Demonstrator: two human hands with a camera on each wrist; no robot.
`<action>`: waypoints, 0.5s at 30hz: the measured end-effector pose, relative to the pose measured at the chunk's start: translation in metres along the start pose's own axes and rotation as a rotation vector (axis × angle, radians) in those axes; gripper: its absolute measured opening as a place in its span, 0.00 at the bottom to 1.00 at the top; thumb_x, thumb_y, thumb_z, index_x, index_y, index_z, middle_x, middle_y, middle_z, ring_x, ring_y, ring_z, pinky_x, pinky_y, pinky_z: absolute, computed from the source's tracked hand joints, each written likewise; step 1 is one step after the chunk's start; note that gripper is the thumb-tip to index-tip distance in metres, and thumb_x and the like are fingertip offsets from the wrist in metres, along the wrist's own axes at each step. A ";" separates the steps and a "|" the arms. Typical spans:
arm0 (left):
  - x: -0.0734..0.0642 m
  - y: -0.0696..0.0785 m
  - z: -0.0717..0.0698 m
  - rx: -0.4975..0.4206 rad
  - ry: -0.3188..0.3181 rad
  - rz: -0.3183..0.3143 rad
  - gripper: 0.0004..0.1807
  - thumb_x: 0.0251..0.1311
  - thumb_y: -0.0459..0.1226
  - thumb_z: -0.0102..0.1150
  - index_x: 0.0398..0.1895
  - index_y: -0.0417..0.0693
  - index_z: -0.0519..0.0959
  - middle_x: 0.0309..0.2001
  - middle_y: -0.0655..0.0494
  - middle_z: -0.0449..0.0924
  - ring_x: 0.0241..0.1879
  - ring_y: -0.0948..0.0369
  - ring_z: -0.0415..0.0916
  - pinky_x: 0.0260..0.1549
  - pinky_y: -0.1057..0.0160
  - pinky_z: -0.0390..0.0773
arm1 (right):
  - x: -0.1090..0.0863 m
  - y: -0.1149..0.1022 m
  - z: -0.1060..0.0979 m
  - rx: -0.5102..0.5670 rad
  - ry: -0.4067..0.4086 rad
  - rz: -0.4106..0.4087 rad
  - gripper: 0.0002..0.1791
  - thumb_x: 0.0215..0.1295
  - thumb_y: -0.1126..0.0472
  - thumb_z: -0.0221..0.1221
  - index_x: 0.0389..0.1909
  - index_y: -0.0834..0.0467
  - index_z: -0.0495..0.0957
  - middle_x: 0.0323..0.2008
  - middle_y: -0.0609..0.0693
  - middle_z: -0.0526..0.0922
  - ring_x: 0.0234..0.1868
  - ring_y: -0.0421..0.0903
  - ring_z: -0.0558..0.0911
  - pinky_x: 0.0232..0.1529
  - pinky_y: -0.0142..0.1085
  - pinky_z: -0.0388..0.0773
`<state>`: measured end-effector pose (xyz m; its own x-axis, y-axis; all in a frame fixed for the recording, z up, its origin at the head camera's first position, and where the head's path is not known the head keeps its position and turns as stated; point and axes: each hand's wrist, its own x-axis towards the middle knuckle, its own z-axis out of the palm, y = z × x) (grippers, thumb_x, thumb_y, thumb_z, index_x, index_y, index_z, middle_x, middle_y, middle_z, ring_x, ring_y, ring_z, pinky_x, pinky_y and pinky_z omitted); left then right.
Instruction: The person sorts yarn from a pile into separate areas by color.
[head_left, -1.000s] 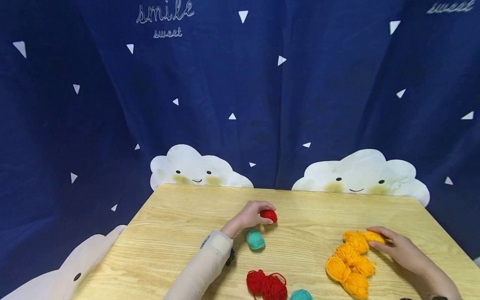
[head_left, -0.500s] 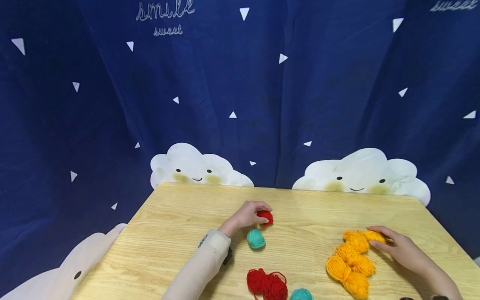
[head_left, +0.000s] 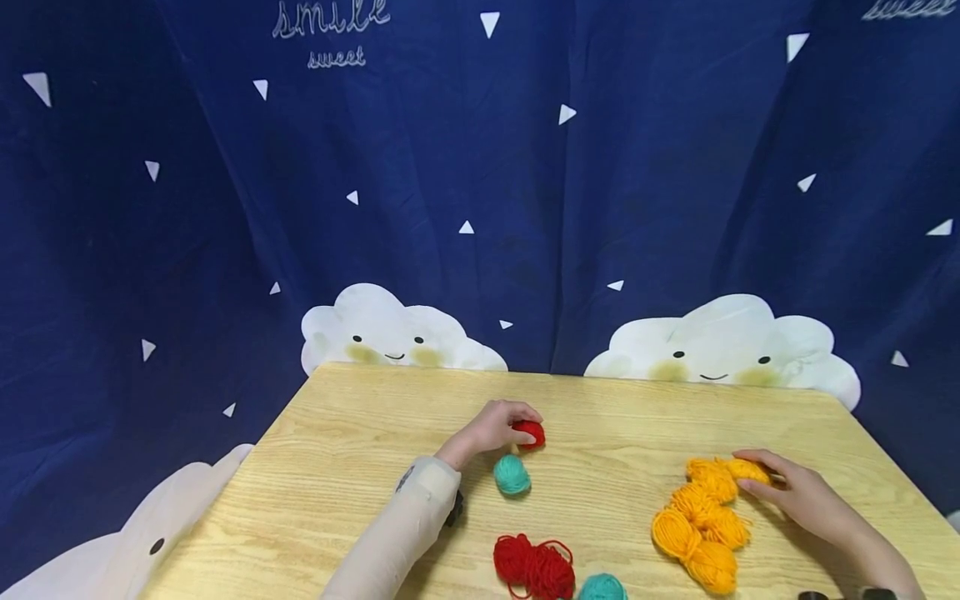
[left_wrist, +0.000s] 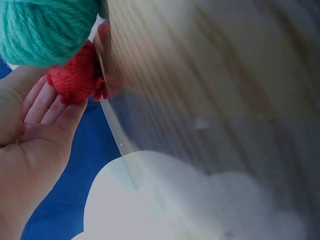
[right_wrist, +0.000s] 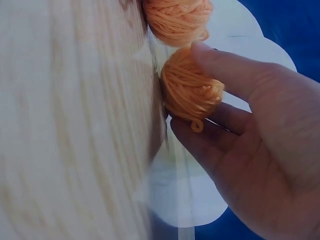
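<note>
Your left hand (head_left: pixel 491 427) is clamped round a red ball (head_left: pixel 531 434), with a teal ball (head_left: pixel 512 476) just on its near side. Farther toward you from that hand lie a red pair (head_left: pixel 534 569) and a second teal ball (head_left: pixel 602 587). Left of your right hand (head_left: pixel 806 496) sits an orange cluster (head_left: pixel 693 507); its thumb and fingers pinch the end ball (head_left: pixel 750 472). You seem to be positioning both held balls; releasing them would call for spreading the fingers without nudging neighbours.

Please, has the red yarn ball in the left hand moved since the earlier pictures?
Yes, slightly: in the head view, the red yarn ball moved left and closer to the stationary teal yarn ball just below it.
</note>
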<state>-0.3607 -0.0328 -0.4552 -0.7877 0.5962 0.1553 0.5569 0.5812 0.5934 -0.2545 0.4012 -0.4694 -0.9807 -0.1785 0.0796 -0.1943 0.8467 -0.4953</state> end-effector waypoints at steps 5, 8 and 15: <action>0.001 0.000 -0.001 -0.007 -0.001 -0.007 0.17 0.52 0.35 0.66 0.47 0.46 0.80 0.45 0.54 0.84 0.47 0.60 0.80 0.49 0.68 0.77 | 0.004 -0.006 -0.002 -0.012 0.036 -0.017 0.31 0.65 0.43 0.53 0.60 0.61 0.70 0.57 0.66 0.74 0.56 0.66 0.70 0.49 0.43 0.76; 0.001 0.000 -0.001 -0.017 -0.009 -0.023 0.17 0.52 0.35 0.66 0.47 0.47 0.81 0.45 0.54 0.84 0.48 0.60 0.80 0.49 0.69 0.76 | 0.005 -0.016 -0.003 -0.021 0.088 -0.038 0.29 0.64 0.44 0.54 0.60 0.58 0.71 0.56 0.62 0.75 0.55 0.63 0.71 0.45 0.34 0.78; 0.001 -0.001 -0.002 -0.033 -0.022 -0.056 0.16 0.52 0.35 0.66 0.46 0.49 0.81 0.45 0.56 0.84 0.49 0.61 0.79 0.49 0.70 0.75 | 0.006 -0.047 -0.001 0.019 0.123 -0.108 0.25 0.66 0.48 0.55 0.60 0.55 0.70 0.57 0.58 0.76 0.55 0.60 0.73 0.47 0.44 0.77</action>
<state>-0.3625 -0.0337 -0.4545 -0.8113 0.5753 0.1042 0.5028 0.5957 0.6264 -0.2509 0.3613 -0.4450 -0.9496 -0.2045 0.2377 -0.2995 0.8162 -0.4941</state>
